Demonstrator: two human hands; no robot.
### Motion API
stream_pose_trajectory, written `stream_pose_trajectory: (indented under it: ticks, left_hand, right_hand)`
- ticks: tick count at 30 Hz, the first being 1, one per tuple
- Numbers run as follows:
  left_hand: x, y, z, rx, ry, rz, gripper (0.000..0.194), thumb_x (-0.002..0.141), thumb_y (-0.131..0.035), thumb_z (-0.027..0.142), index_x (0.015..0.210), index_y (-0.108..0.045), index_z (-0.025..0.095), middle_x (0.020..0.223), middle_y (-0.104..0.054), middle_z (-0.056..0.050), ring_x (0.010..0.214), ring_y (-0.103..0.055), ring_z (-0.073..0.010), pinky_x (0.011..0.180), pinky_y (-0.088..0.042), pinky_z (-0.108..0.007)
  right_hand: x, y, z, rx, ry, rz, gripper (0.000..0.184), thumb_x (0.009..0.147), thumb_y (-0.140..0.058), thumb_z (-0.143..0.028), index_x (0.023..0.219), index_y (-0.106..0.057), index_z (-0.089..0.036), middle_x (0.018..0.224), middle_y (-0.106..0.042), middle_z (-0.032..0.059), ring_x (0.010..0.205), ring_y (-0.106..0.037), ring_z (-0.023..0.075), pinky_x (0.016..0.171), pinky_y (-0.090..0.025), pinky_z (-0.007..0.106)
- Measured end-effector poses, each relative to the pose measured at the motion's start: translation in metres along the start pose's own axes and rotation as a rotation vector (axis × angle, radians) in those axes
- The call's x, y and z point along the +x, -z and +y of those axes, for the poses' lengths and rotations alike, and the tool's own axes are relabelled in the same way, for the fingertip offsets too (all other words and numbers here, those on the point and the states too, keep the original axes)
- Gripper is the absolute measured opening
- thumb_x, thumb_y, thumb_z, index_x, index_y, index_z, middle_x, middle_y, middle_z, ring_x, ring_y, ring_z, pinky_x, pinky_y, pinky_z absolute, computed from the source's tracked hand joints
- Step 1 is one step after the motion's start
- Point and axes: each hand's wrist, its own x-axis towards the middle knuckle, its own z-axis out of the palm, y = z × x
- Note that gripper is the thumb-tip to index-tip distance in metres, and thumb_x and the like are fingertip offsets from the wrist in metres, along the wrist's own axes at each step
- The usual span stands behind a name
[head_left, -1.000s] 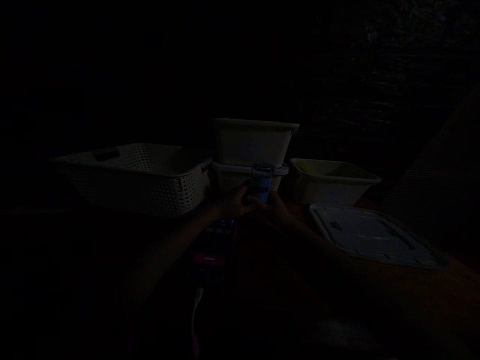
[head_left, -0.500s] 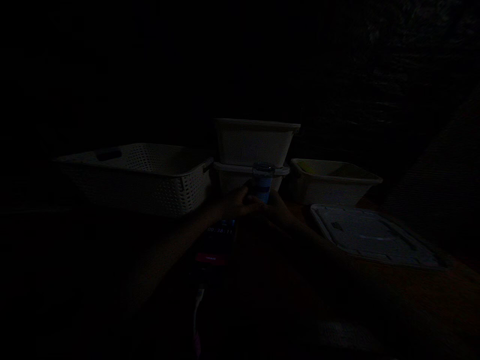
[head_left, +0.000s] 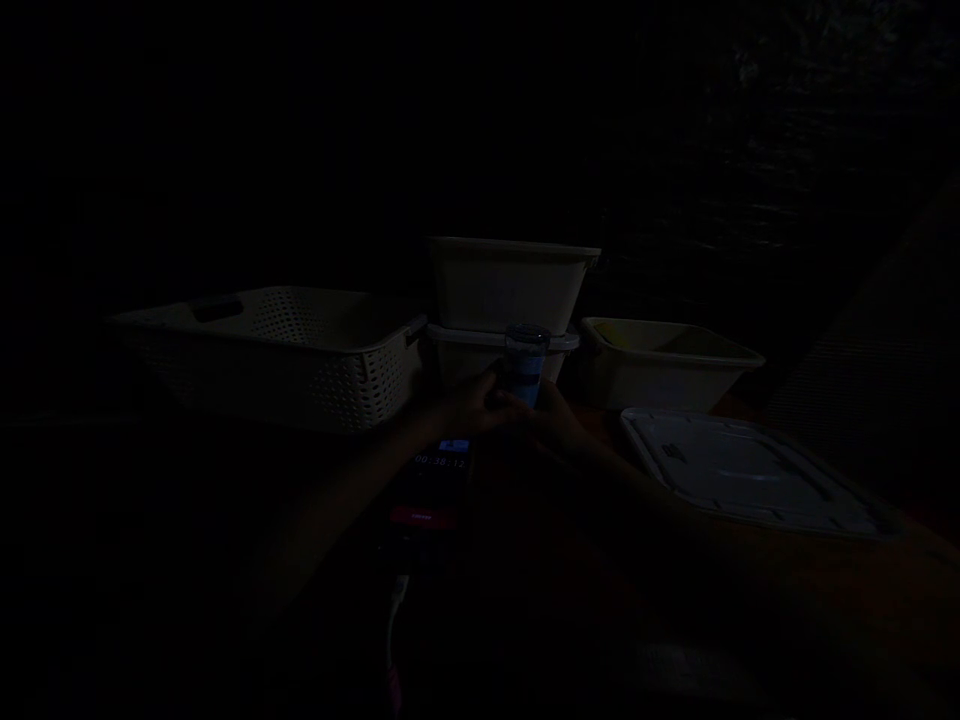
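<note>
In the dim middle of the head view, a clear cup (head_left: 525, 362) with a bluish lower part and a dark band stands upright. My left hand (head_left: 474, 404) is closed round its left side. Against its right side my right hand (head_left: 556, 418) is wrapped, with the fingers mostly hidden in shadow. Just below my left wrist lies a phone (head_left: 435, 485) with a lit timer and a red bar on its screen. A white cable (head_left: 397, 600) runs from the phone's near end.
Behind the cup, a white tub (head_left: 510, 288) sits on another lidded tub (head_left: 465, 355). A perforated basket (head_left: 382, 385) stands at left. An open tub (head_left: 660, 380) is at right, with a flat pale lid (head_left: 742, 470) before it on a reddish-brown surface. Darkness hides much else.
The timer on the phone has advanced by one second and the picture looks slightly darker. Both hands and the cup stay in the same place.
</note>
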Motion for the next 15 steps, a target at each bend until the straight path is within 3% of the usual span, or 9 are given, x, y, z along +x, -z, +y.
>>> stream_pose_trajectory:
  ticks: [7,15]
  left_hand:
    - [0.0009,0.0005,-0.0011,-0.042,-0.047,-0.002,0.046,0.072,-0.059,0.051,0.1,-0.05,0.015,0.099,-0.061,-0.01,0.091,-0.059,-0.0245,0.076,-0.048,-0.037]
    - [-0.0004,0.0,-0.0011,-0.001,-0.037,0.014,0.042,0.073,-0.057,0.052,0.095,-0.052,0.016,0.09,-0.061,-0.007,0.083,-0.059,-0.0217,0.072,-0.049,-0.034]
  right_hand:
    - [0.0024,0.0015,0.0038,0.024,0.002,-0.014,0.048,0.061,-0.076,-0.042,0.098,-0.06,-0.016,0.09,-0.069,0.0062,0.076,-0.066,0.0185,0.067,-0.052,0.029]
    - [0.0015,0.0006,0.0009,0.03,-0.003,-0.022,0.044,0.062,-0.076,-0.04,0.096,-0.061,-0.016,0.089,-0.069,0.0061,0.075,-0.066,0.0183,0.065,-0.052,0.029]
